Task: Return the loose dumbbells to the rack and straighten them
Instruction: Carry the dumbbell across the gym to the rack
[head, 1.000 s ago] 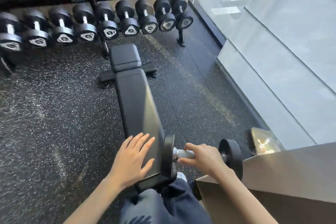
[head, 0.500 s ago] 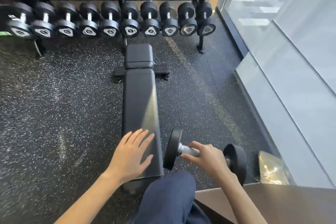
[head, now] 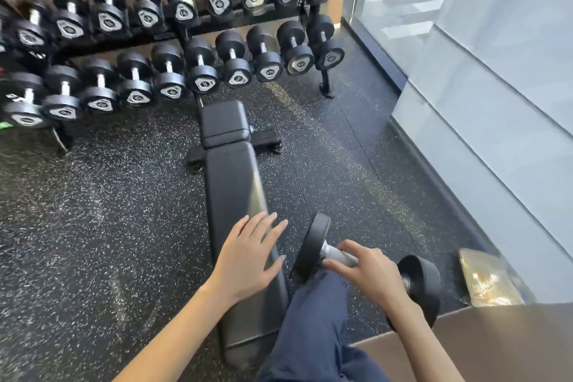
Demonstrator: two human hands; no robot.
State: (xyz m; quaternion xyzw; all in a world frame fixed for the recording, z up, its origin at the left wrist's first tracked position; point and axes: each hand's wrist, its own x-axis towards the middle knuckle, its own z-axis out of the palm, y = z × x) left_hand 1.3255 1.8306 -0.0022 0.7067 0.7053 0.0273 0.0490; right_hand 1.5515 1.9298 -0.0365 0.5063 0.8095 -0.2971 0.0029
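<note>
speckled gym floor (head: 93, 226) | right hand (head: 369, 273) grips dumbbell (head: 313, 245) handle | left hand (head: 248, 254) flat, open, on bench (head: 232, 189)

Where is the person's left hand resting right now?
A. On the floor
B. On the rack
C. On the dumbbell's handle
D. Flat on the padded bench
D: the left hand lies open, palm down, on the bench, while the right hand wraps the handle of the loose dumbbell.
</note>
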